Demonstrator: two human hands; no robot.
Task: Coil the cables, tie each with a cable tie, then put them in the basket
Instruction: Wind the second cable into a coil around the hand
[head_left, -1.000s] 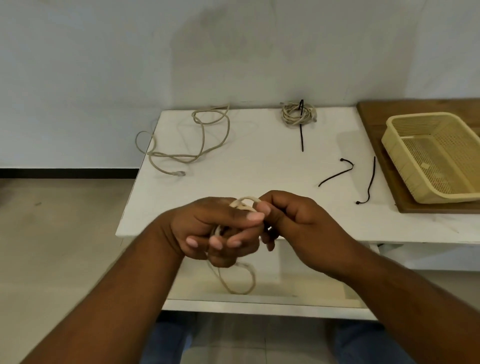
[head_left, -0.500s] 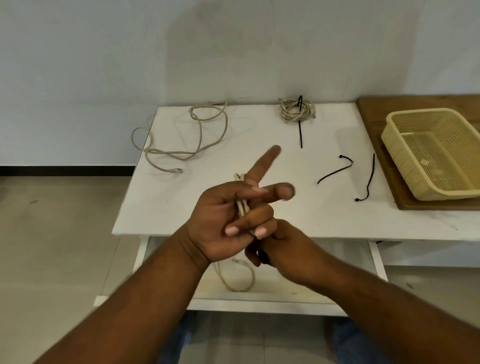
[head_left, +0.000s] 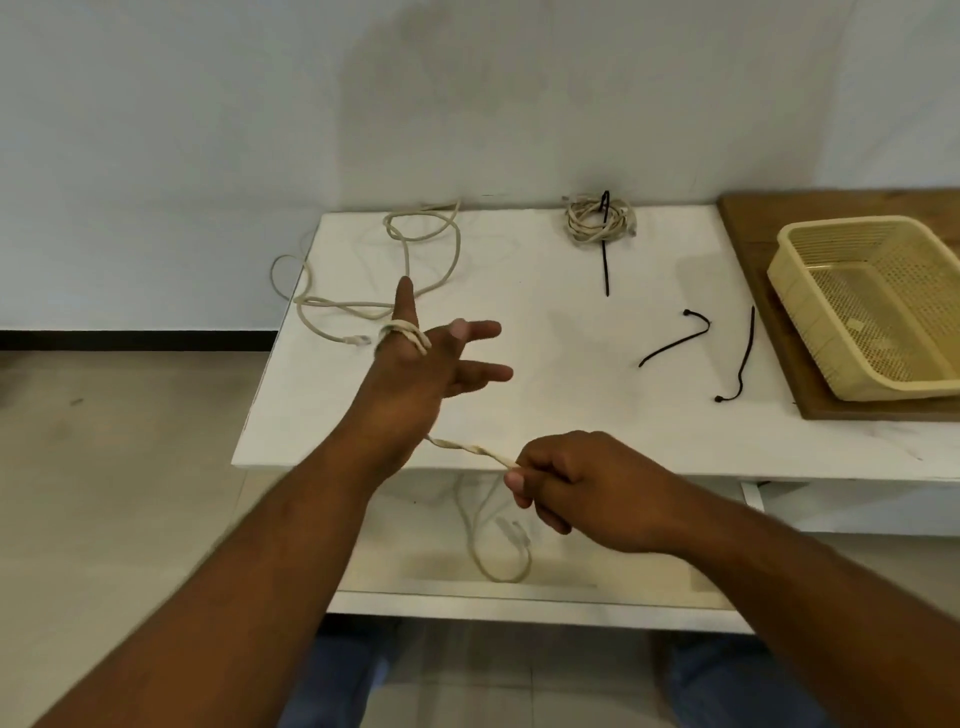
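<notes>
My left hand (head_left: 421, 369) is stretched out over the white table (head_left: 519, 415) with straight, spread fingers. A beige cable (head_left: 470, 451) is looped around its thumb and runs back under the palm. My right hand (head_left: 576, 486) pinches that cable near the table's front edge. The rest of the cable hangs below the edge in a loop with its plug. A second beige cable (head_left: 415, 270) lies loose at the back left. A coiled cable (head_left: 597, 221) with a black tie sits at the back. Two loose black ties (head_left: 675, 343) (head_left: 743, 358) lie to the right. The yellow basket (head_left: 810, 312) stands at the far right.
The basket rests on a wooden board (head_left: 769, 353) at the table's right end. A lower shelf (head_left: 519, 587) shows beneath the tabletop. A white wall stands behind the table and tiled floor lies to the left.
My left hand has opened and reached forward and left with the cable round its thumb. My right hand has drawn back to the right, pulling the cable taut between the hands.
</notes>
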